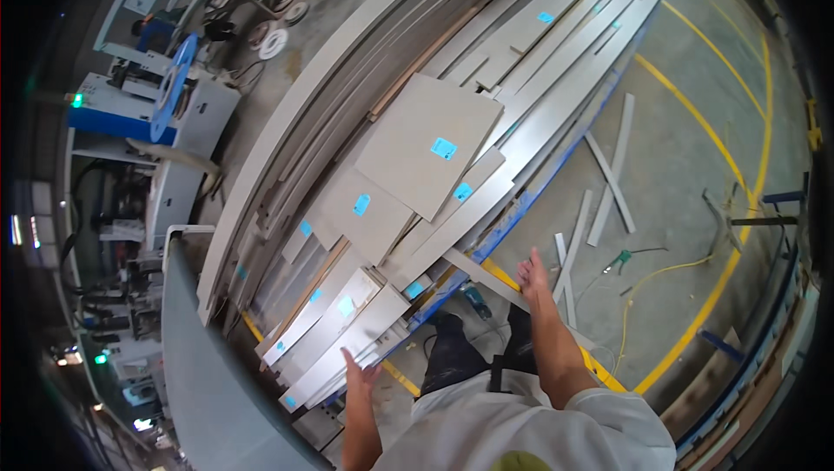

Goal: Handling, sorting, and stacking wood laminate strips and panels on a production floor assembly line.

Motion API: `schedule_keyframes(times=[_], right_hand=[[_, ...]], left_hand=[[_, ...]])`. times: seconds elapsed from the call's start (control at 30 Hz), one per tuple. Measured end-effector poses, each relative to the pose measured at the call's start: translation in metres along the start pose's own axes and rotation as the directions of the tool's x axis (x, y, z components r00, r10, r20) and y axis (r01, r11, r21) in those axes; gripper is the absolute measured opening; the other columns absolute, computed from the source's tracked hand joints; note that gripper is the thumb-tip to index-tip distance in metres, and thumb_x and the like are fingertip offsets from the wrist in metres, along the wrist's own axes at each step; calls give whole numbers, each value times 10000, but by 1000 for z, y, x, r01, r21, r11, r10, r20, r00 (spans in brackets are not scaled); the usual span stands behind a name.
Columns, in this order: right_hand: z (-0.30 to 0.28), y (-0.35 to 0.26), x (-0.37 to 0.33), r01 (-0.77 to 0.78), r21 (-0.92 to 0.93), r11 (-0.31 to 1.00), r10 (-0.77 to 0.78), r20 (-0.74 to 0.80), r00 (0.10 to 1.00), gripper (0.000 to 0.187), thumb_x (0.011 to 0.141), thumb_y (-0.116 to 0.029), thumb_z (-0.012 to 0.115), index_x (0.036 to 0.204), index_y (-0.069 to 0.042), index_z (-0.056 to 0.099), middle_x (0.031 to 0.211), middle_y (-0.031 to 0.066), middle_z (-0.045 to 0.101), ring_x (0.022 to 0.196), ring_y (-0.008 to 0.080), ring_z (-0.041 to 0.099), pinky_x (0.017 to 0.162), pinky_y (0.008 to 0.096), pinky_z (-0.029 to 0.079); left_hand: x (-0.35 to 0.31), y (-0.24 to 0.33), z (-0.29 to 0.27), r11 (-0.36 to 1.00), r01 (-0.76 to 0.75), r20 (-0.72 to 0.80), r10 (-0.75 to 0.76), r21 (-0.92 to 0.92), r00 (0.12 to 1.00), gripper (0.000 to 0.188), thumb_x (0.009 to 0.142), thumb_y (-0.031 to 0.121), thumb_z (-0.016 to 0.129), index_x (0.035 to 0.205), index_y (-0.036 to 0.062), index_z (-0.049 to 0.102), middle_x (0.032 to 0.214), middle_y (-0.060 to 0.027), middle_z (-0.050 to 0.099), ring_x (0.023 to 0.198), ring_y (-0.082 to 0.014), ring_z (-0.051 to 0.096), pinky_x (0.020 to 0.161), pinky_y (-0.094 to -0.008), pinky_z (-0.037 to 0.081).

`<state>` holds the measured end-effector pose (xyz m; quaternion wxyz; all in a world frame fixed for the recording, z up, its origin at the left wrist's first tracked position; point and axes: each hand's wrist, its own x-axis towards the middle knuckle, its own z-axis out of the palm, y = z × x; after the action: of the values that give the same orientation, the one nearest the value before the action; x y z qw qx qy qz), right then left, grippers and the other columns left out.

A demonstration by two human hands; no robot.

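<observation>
My left hand [360,372] is over the near left end of a stack of long panels, fingers apart and nothing visible in them. Just beyond it lie pale boards [347,306] with blue labels. My right hand [532,276] is raised at the stack's right edge with its fingers partly spread, and I see nothing in it. Close to it, a narrow grey strip [486,275] sticks out from the stack. Further up the pile, a wide beige panel [432,145] lies flat on a second labelled panel [369,210].
Loose strips [611,180] and a green-handled air gun [618,261] with a yellow hose [638,293] lie on the floor to the right. Yellow lines [702,119] mark the floor. A grey curved surface [204,358] stands at left, with machinery [187,145] beyond.
</observation>
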<state>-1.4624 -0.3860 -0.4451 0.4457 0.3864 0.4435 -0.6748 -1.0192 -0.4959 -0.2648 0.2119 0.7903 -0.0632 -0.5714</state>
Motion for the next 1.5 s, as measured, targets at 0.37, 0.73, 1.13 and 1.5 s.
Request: schedule_keyframes(times=[0.37,0.73,1.13,1.5], right_hand=[[15,-20,-16,529,-588,-612,168,557,813,525,702,-339,700,1062,-1,521,927,212,644,869,368,628,757,453,502],[35,-274,-96,378,-127,-917,144,777,612,192,765,-121,554,934,-62,482,815,150,607,779,324,605,673,423,472],[267,-135,-89,352,394,-849,512,778,364,142,790,-185,555,903,-98,548,849,95,618,843,236,610,781,374,442],[293,-109,-77,445,334,-831,378,926,10,261,783,-155,564,1022,-53,545,1011,163,576,955,291,550,878,404,411]], left_hand=[[7,9,72,995,46,-7,-47,-88,999,1081,666,813,506,1452,169,137,1448,-207,224,1098,-487,439,812,-477,460],[-2,0,76,1000,-7,-158,3,-21,987,1058,713,741,551,1414,18,226,1398,-201,338,1148,-433,442,854,-526,435],[-139,11,225,-164,-771,443,881,615,166,736,756,309,729,1298,-39,374,1361,-271,349,1269,-407,336,1051,-445,287],[-46,55,292,-422,-720,735,655,551,179,577,721,185,694,1211,-16,463,1148,-171,474,1073,-346,458,925,-443,383]])
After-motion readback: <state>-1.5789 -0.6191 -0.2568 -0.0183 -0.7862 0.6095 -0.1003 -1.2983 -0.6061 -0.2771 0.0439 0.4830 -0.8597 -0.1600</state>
